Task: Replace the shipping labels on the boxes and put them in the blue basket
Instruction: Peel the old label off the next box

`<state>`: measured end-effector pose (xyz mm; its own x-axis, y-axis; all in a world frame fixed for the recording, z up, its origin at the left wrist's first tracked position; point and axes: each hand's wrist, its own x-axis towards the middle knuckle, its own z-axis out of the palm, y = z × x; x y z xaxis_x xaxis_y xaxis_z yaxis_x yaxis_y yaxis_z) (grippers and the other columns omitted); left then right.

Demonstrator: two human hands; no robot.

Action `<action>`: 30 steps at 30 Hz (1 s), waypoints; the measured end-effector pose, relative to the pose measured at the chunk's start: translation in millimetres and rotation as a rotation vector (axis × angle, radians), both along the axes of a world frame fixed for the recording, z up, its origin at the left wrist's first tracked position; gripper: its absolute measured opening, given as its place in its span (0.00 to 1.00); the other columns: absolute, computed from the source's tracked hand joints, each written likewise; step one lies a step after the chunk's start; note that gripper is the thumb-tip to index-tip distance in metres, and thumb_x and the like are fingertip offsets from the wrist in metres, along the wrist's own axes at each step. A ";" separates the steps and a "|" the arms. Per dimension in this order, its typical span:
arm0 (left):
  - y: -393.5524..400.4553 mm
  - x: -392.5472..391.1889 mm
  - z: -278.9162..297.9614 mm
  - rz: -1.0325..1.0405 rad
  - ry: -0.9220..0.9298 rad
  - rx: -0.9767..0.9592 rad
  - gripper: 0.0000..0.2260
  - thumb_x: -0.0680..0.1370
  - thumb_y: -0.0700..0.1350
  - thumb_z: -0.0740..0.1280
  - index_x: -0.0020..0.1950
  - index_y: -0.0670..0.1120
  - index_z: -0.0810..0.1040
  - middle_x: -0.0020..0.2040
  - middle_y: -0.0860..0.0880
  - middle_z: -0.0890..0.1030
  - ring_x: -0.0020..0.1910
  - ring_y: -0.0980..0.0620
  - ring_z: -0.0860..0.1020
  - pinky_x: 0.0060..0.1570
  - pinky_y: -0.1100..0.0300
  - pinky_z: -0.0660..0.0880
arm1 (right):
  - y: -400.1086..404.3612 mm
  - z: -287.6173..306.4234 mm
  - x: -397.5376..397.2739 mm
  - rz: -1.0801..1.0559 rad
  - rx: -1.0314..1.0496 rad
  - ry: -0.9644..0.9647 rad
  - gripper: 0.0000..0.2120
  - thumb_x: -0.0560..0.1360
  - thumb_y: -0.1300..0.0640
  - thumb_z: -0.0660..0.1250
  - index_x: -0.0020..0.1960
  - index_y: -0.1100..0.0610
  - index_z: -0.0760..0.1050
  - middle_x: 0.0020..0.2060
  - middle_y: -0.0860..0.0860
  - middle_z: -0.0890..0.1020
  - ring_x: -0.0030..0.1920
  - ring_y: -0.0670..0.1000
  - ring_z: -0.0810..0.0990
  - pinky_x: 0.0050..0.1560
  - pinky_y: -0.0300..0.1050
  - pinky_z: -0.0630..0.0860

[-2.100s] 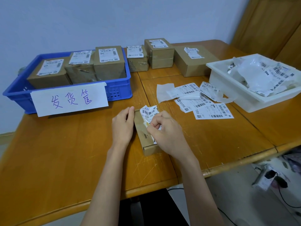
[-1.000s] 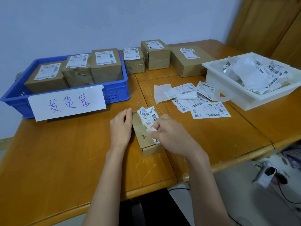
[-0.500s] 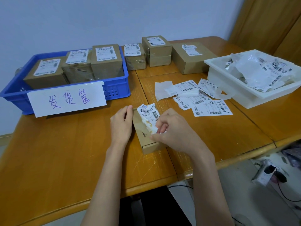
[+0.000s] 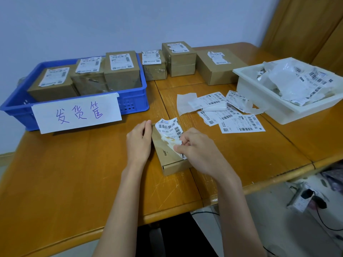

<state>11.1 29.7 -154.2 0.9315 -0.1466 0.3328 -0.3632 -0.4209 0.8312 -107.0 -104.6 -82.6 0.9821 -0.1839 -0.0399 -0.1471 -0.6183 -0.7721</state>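
Presently my left hand (image 4: 138,143) braces the stiff box (image 4: 171,160); right-hand fingers (image 4: 181,149) pinch the thin, tear-prone old label (image 4: 169,129) by its lifted edge.

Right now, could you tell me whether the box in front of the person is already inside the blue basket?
No, the box lies on the table in front of the blue basket, its old label partly peeled.

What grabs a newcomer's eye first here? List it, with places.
At front centre, both hands work a box: the right hand pinches its torn label, the left hand steadies it. Far left, a blue basket with a handwritten sign holds three boxes.
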 end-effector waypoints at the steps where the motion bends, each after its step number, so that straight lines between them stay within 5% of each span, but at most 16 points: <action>1: -0.1 0.0 -0.2 0.001 0.001 -0.005 0.18 0.84 0.49 0.57 0.35 0.46 0.71 0.33 0.48 0.75 0.33 0.55 0.69 0.34 0.58 0.62 | 0.2 0.8 0.2 -0.016 0.027 0.003 0.17 0.78 0.58 0.66 0.33 0.56 0.64 0.44 0.47 0.71 0.39 0.41 0.68 0.36 0.32 0.65; 7: 0.6 -0.4 -1.1 -0.006 0.001 -0.006 0.18 0.84 0.48 0.58 0.36 0.45 0.72 0.34 0.47 0.76 0.34 0.55 0.70 0.34 0.58 0.64 | 6.1 -3.0 5.3 -0.166 0.049 -0.004 0.17 0.76 0.60 0.66 0.33 0.58 0.62 0.49 0.54 0.76 0.45 0.55 0.73 0.43 0.45 0.67; 12: 1.4 -0.4 -0.3 -0.014 -0.004 -0.010 0.18 0.84 0.48 0.58 0.39 0.41 0.76 0.35 0.45 0.78 0.34 0.54 0.71 0.35 0.57 0.65 | 2.1 2.6 2.3 -0.125 0.172 -0.041 0.21 0.78 0.48 0.66 0.38 0.65 0.72 0.45 0.50 0.75 0.42 0.43 0.72 0.38 0.32 0.66; 14: 1.4 -0.9 0.4 -0.015 0.003 -0.020 0.18 0.84 0.48 0.58 0.38 0.41 0.75 0.35 0.46 0.77 0.33 0.55 0.70 0.33 0.60 0.64 | 0.8 4.9 -1.7 -0.053 0.158 -0.046 0.18 0.74 0.46 0.70 0.37 0.59 0.73 0.44 0.46 0.73 0.43 0.41 0.71 0.39 0.32 0.67; 17: 0.4 -1.0 1.9 -0.006 0.014 -0.023 0.18 0.84 0.48 0.59 0.37 0.42 0.74 0.33 0.49 0.76 0.32 0.58 0.67 0.33 0.62 0.62 | -1.2 1.3 -5.3 0.020 0.037 -0.047 0.11 0.69 0.52 0.77 0.38 0.54 0.75 0.45 0.45 0.71 0.41 0.40 0.70 0.40 0.32 0.67; 21: 1.1 -0.9 2.0 0.004 0.014 -0.021 0.18 0.84 0.48 0.59 0.36 0.44 0.73 0.33 0.48 0.75 0.33 0.57 0.67 0.34 0.61 0.63 | -3.6 -1.0 -2.8 0.011 0.036 -0.113 0.08 0.69 0.63 0.72 0.35 0.56 0.75 0.44 0.48 0.75 0.35 0.38 0.72 0.38 0.28 0.68; 30: 0.5 -1.9 1.6 0.006 -0.004 -0.005 0.17 0.83 0.49 0.59 0.43 0.40 0.79 0.38 0.45 0.80 0.39 0.46 0.76 0.38 0.50 0.70 | 0.4 -9.6 2.9 -0.071 0.006 -0.117 0.14 0.75 0.58 0.66 0.32 0.53 0.69 0.42 0.46 0.76 0.42 0.47 0.75 0.44 0.44 0.69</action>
<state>9.2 30.2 -152.7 0.9310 -0.1389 0.3377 -0.3642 -0.4187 0.8319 -104.1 -104.2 -92.2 0.9647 -0.2529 0.0731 -0.0987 -0.6049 -0.7901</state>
